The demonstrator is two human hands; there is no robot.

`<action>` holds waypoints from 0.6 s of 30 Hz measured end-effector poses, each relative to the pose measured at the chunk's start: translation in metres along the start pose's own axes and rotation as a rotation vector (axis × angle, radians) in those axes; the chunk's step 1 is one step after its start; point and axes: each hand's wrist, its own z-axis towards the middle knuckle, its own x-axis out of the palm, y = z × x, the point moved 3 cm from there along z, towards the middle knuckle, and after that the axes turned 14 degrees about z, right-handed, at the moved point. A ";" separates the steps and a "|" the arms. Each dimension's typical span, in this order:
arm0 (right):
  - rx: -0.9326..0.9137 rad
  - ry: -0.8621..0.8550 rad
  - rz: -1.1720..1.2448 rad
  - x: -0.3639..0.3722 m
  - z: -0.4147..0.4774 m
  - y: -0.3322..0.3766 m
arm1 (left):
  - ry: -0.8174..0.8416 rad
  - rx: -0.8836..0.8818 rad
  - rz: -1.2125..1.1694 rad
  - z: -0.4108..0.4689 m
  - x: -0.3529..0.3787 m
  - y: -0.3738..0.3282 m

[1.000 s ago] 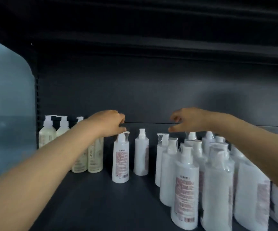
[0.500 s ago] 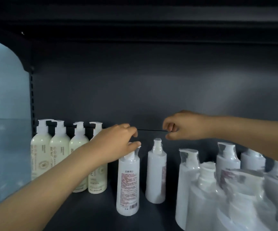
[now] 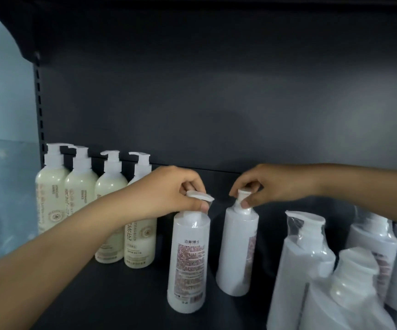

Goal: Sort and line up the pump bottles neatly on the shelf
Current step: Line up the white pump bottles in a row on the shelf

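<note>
Dark metal shelf (image 3: pixel 112 296), deep, dim. Crowd of shrink-wrapped white plastic pump bottles (image 3: pixel 311 270) bunched at right, unsorted. Row of four cream pump bottles (image 3: pixel 81 186) lined up at left against back wall.

Between groups: white pump bottle with printed label facing out (image 3: pixel 189 260); left hand (image 3: pixel 169 192) pinches its pump head. Just beside it, plain-faced white pump bottle (image 3: pixel 236 248); right hand (image 3: pixel 276 184) grips its pump neck.

Risk: top-only hold on tall narrow bottles, so tipping likely; a fall could knock over right crowd. Slick wrap may slip.
</note>
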 end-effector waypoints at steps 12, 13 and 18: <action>0.067 -0.154 0.029 -0.004 0.006 -0.013 | -0.105 -0.087 0.043 0.040 0.018 0.010; 0.083 -0.119 0.043 -0.006 0.006 -0.014 | -0.107 -0.089 0.049 0.043 0.018 0.010; 0.119 -0.050 0.079 -0.011 0.001 -0.016 | 0.133 -0.095 -0.205 0.052 0.018 0.009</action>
